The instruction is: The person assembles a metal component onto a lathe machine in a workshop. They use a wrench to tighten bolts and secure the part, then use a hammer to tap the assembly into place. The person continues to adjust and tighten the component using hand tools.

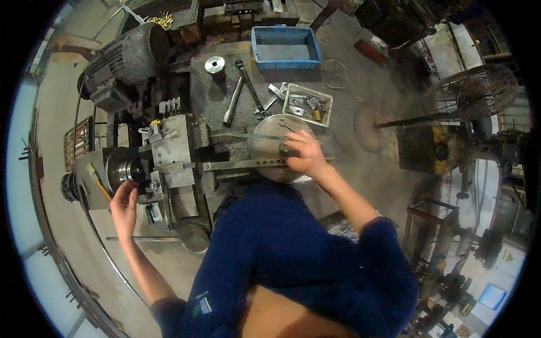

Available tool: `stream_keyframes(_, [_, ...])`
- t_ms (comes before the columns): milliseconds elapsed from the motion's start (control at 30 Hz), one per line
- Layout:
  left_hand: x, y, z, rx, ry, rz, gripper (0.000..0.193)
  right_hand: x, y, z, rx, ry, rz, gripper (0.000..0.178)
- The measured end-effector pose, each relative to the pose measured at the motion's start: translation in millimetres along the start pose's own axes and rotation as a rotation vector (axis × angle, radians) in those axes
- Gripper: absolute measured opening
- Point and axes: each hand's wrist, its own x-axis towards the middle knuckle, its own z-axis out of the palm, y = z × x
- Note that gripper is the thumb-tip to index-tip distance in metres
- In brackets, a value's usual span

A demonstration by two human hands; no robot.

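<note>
Left hand (124, 208) at nine o'clock, half-curled by a round steel chuck (124, 169), right hand (308, 155) at two o'clock, cupped over a round grey metal disc (267, 150), any hold unclear

Left: chuck (125, 169) and carriage (176, 147), little room between; left hand (124, 208) at chuck's near side. Centre: flat drilled bar (239, 165) across to round plate (264, 135), right hand (305, 155) above. Far: two long tools (233, 101), cylinder (215, 65), white tray (329, 114), blue bin (285, 63). Passage: bare bench (205, 100) strip left of tools; slim gap between tray and bin; opening between tray and fan base (369, 128)
</note>
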Motion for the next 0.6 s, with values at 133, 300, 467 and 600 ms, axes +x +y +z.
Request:
stream_keyframes(133, [14, 7, 5, 0.103, -0.023, 0.012, 0.027, -21, 16, -5, -0.048, -0.055, 0.033, 0.042])
stream_keyframes(300, [27, 23, 14, 0.102, -0.030, 0.020, 0.027, -9, 17, -10, -0.135, -0.069, -0.021, 0.039])
stream_keyframes(467, [30, 33, 22, 0.229, -0.029, 0.014, 0.027, 14, 31, -37, 0.027, -0.093, 0.044, 0.041])
stream_keyframes(600, [40, 46, 29, 0.311, -0.041, 0.014, 0.026, 51, 68, -64, -0.019, -0.058, 0.206, 0.037])
